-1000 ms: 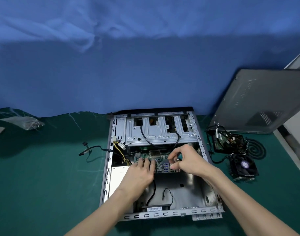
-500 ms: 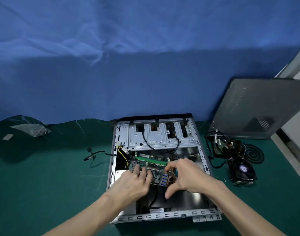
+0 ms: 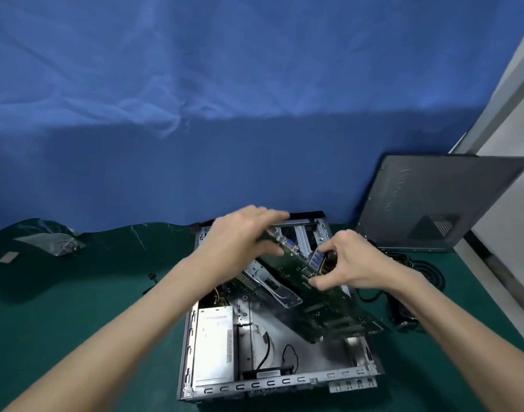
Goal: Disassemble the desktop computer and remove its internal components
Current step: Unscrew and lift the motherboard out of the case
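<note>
Circuit board [image 3: 296, 269], green and crowded with small parts, is held tilted above the open computer case [image 3: 255, 385], its far end high and its near end sloping down toward the case's right wall; whether that low end touches the metal cannot be told through the blur. The left hand [image 3: 243, 237] grips the board's high far edge, fingers curled over the top and thumb tucked beneath. The right hand [image 3: 354, 260] pinches the side edge just next to a stack of blue ports, thumb and curled fingers closed on the board. Both forearms reach in from the near corners. The case lies flat on a green mat [image 3: 76, 322] with its open side up. Inside it, a silvery power supply box [image 3: 214, 346] sits against the left wall, and a black cable [image 3: 266, 349] runs along the bare metal floor beside it. To the right, a dark grey side panel [image 3: 427, 203] leans against the blue cloth [image 3: 225, 114] that covers the back wall. Near its foot a coiled cable [image 3: 433, 275] lies on the mat, with other dark parts beside it that are partly hidden by the right arm. Far to the left rests a crumpled plastic bag [image 3: 49, 242].
</note>
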Motion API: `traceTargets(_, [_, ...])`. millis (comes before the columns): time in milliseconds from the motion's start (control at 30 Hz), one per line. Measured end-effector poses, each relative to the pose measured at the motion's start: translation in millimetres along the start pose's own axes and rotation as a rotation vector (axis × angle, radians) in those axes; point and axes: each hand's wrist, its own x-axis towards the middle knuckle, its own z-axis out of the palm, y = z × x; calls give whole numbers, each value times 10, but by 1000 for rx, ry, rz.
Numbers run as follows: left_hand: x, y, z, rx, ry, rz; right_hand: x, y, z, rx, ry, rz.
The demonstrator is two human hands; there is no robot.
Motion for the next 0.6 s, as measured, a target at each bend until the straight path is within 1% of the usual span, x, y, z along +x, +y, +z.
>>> traceTargets(33, [2, -47, -17, -87, 61, -82, -13, 14, -41, 90, -8, 11])
traceTargets(100, [-24, -155, 20, -183, 104, -213, -43, 45, -111, 204, -14, 38])
traceTargets(233, [-192, -307, 300, -172, 109, -359, -86, 149, -268, 281, 5, 85])
traceTargets(300, [-308, -315, 476, -210, 122, -435, -110, 214, -350, 342, 27, 124])
traceTargets(333, [-363, -303, 558, -248, 94, -477, -123, 244, -387, 368, 44, 131])
traceTargets(400, [-450, -254, 739, -352, -55, -558, -150, 274, -447, 430, 81, 131])
traceTargets(500, [-533, -143, 1046, -449, -331, -615, -175, 339, -543, 577, 169, 151])
traceTargets(533, [-557, -103, 1132, -509, -405, -635, -181, 375, -574, 612, 205, 168])
traceTargets(600, [-591, -12, 1256, -717, -531, -697, -198, 455, -625, 684, 259, 209])
